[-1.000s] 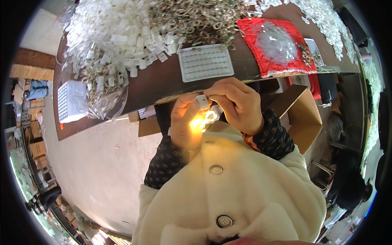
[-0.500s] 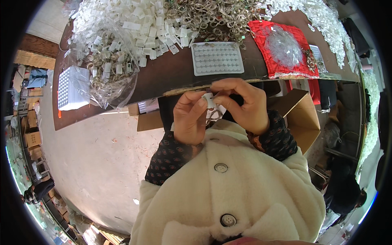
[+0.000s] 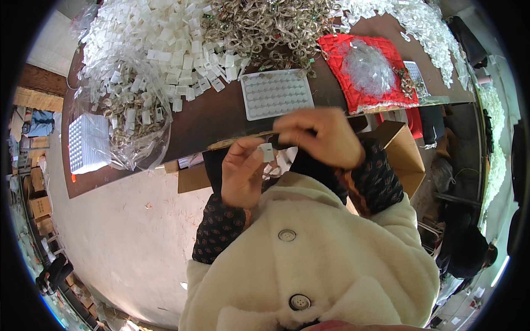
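Note:
My left hand [image 3: 242,176] pinches a small white plastic tag [image 3: 267,151] between thumb and fingertips, just in front of the table's near edge. Below the tag a clear, shiny strand [image 3: 275,168] hangs against the cream coat; whether it is joined to the tag I cannot tell. To the right, my right hand [image 3: 324,135] is apart from the tag. Its fingers are curled leftward and smeared by motion, so any small thing in them is hidden. Beyond the hands, a white tray with rows of round cells [image 3: 277,98] lies near the table edge.
A heap of white plastic tags [image 3: 160,49] covers the table's far left, beside a pile of clear-brown bands [image 3: 270,27]. A plastic bag [image 3: 138,132] and stacked white trays [image 3: 88,144] stand left. Right lie a red cloth [image 3: 359,99] and clear film [image 3: 369,69]. A cardboard box [image 3: 406,157] stands below.
My right hand has let go of the white tag and moved away to the right. My left hand still holds the tag, slightly lower and farther left in view. The view has shifted a little.

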Tool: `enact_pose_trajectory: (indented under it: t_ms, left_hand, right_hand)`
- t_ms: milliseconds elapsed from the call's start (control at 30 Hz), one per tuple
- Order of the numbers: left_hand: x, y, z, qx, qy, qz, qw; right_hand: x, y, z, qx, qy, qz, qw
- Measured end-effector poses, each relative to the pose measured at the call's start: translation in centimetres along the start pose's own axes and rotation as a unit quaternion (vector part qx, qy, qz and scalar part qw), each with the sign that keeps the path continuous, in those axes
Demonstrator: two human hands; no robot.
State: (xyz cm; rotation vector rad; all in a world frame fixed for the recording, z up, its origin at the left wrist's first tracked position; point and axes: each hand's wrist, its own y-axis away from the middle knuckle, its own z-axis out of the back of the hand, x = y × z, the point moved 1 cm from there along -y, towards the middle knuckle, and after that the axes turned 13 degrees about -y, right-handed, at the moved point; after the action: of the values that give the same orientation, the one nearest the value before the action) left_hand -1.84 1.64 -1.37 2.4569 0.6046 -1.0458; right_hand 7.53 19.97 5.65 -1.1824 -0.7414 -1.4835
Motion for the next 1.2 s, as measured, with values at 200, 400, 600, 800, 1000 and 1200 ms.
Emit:
enact_pose_trajectory:
  t_ms: [200,400,600,800,1000,1200]
  left_hand:
    - [-0.5,-1.1,0.1,0.03,0.073,0.048,0.996]
    - [-0.6,-1.5,0.5,0.023,0.054,0.055,0.997]
    - [-0.7,-1.8,0.1,0.024,0.026,0.05,0.998]
    - [-2.2,-2.1,-1.2,0.008,-0.046,-0.016,0.999]
    - [-3.5,-1.4,-2.0,-0.008,-0.07,-0.109,0.991]
    - [-3.3,-0.5,-1.4,-0.026,-0.052,-0.071,0.996]
  right_hand:
    - [-4.5,-6.4,4.1,-0.112,0.275,0.137,0.945]
    - [-6.1,-7.7,5.1,-0.116,0.229,0.159,0.953]
    - [-3.8,-5.8,7.7,-0.202,-0.11,0.026,0.973]
    - [-0.5,-1.8,4.8,-0.131,-0.178,-0.058,0.974]
    - [1.4,0.0,1.2,-0.007,-0.312,-0.117,0.943]
    - [2.5,0.1,-0.3,-0.083,-0.088,0.064,0.991]
